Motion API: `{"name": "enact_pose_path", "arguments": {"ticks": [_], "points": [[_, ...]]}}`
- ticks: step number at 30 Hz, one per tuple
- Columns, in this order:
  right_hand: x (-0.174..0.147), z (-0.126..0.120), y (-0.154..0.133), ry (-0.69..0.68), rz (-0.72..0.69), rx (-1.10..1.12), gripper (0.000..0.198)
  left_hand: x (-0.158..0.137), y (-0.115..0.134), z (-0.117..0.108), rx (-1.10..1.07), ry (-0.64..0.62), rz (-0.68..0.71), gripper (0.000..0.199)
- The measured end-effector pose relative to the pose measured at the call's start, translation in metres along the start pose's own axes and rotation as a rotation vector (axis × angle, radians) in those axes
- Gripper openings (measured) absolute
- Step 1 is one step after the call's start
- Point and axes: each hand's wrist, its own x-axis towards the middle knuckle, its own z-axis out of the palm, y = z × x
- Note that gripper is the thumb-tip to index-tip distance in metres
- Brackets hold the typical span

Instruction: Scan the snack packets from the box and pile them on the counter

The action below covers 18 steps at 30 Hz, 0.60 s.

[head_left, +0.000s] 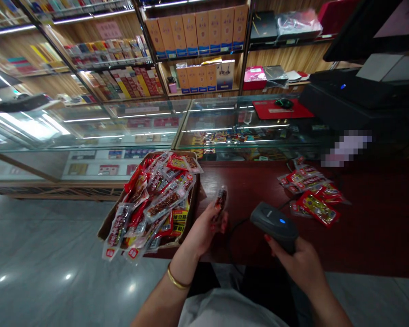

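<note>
A small snack packet [221, 200] stands upright over the front part of the dark red counter [378, 227], just right of the cardboard box. The left hand [204, 229] grips it by its lower end between thumb and fingers, with the clear window of the packet turned toward the camera. A gold bangle [176, 280] sits on that wrist.

Just to the right, near the packet but not touching it, is a grey barcode scanner [274, 223] with a small blue light lit on its top. The right hand [301, 265] is closed around its handle, and the head of the scanner points up and left toward the packet. A dark cable [236, 225] runs from the scanner across the counter.

The cardboard box [191, 213] rests on the left end of the counter, hanging partly over the edge, and is heaped with more packets [153, 204] in red and clear wrapping, some spilling over its near rim. A smaller pile of packets [311, 193] lies on the counter well to the right, beyond the scanner.

Behind the counter runs a glass display case [122, 131], and shelves [197, 45] of boxed goods line the wall. A black till [357, 91] stands at the far right.
</note>
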Motion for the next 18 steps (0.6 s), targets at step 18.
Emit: {"name": "enact_pose_path", "arguments": {"ticks": [18], "points": [[0.019,-0.006,-0.006,-0.198,-0.18,-0.161,0.03,0.015,-0.018,-0.017,0.451,0.029,0.088,0.052]]}}
